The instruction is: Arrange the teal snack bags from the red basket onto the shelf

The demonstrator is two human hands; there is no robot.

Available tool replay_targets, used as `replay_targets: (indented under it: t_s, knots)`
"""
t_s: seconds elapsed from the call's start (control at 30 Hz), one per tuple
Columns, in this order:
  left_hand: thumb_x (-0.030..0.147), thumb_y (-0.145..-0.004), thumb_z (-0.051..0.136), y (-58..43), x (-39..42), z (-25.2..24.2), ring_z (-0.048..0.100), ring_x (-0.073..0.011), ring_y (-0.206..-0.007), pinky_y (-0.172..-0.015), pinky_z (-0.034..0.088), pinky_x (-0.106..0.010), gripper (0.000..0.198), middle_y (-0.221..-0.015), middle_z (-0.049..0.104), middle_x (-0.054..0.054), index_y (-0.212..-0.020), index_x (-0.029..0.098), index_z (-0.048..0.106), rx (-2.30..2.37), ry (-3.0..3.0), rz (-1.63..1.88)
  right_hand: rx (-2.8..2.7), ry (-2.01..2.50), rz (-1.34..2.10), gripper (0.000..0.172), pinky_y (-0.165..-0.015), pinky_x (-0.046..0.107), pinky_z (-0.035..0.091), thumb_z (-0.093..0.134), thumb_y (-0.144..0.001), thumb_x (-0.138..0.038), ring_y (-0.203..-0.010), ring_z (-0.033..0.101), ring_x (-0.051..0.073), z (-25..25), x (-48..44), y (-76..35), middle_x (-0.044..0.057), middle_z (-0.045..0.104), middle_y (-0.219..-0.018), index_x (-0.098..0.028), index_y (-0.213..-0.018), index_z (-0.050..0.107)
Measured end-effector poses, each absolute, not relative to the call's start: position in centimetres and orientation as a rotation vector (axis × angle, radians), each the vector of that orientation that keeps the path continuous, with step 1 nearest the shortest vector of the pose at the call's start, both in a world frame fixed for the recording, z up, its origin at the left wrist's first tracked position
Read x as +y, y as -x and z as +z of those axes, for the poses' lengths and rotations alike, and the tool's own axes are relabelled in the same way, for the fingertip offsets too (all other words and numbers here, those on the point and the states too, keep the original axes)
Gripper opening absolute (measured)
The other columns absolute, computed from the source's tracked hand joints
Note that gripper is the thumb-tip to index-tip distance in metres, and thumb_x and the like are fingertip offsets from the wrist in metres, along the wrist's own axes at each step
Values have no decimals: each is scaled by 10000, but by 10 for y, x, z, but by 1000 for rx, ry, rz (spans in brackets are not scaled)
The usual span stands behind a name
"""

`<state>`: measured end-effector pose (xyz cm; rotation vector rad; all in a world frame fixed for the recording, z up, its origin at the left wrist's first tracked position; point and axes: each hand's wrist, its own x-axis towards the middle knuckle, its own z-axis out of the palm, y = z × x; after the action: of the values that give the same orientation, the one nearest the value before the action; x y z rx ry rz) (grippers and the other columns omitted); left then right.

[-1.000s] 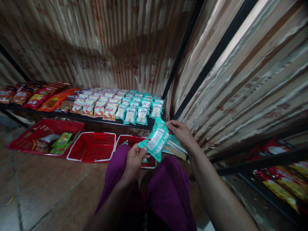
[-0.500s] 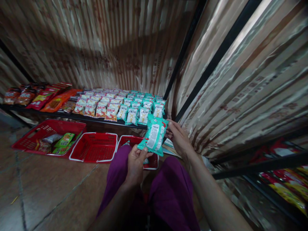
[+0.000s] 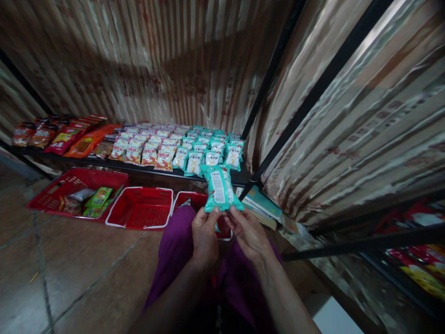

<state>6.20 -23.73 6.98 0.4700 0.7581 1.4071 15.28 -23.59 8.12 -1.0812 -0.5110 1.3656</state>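
Note:
A teal snack bag (image 3: 220, 188) with a white printed panel is held up in front of the shelf. My left hand (image 3: 206, 232) pinches its lower edge, and my right hand (image 3: 247, 229) grips the same edge a little to the right. Behind it, rows of matching teal snack bags (image 3: 195, 162) stand on the black shelf (image 3: 139, 166). Beside these, on the left, are white and orange snack bags (image 3: 165, 155). Below the held bag, partly hidden by my hands and knees, is a red basket (image 3: 194, 199) with some teal packaging inside.
Another red basket (image 3: 139, 206) with white handles stands left of my knees. Farther left, a red basket (image 3: 45, 197) holds green and other packets. Red and orange packs (image 3: 85, 139) lie at the shelf's left. Black posts (image 3: 313, 97) and a lower bar border the right side.
My right hand has moved from the bag's upper right side down to its lower edge. The bag has turned more upright, and the view has shifted slightly.

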Motion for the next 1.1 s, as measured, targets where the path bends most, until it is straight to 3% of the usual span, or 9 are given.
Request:
replay_targets:
  t_s: [0.23,0.47,0.77,0.9,1.1]
  knots:
    - [355,-750,678,-59,-240,60,656,-151,-742,-719,490,-270,257,-847,695,-16,-935,188,615,745,-503,1328,-477,1042,1289,281,-590,179,513,862,-518,-298,-616,624,84,83,-238,-143,-32,695,-703,-220,-730,693]
    - [337,-761,682,-38,-226,74,601,-205,-1089,-879,472,-270,485,-1224,613,-81,-1198,212,514,747,-585,1376,-553,1128,1163,353,-614,207,503,854,-523,-348,-630,611,98,79,-244,-141,-18,705,-754,-225,-819,707]
    - [347,-649,771,-37,-201,96,654,-202,-941,-814,497,-288,499,-1051,690,-65,-1072,182,565,714,-616,1412,-729,1218,996,332,-630,285,518,794,-598,-423,-647,630,153,77,-249,-142,6,714,-767,-235,-853,694]
    - [394,-655,754,-41,-205,98,653,-190,-910,-787,492,-272,474,-985,699,-47,-1046,185,585,760,-592,1418,-812,1288,904,276,-621,294,519,758,-625,-450,-646,631,169,82,-251,-143,3,708,-730,-228,-775,691]
    - [372,-641,772,-20,-183,109,629,-168,-963,-831,468,-265,571,-1085,671,-40,-1151,226,560,767,-670,1505,-810,1358,890,337,-665,323,526,757,-609,-454,-700,647,195,81,-255,-153,12,728,-794,-223,-852,726]
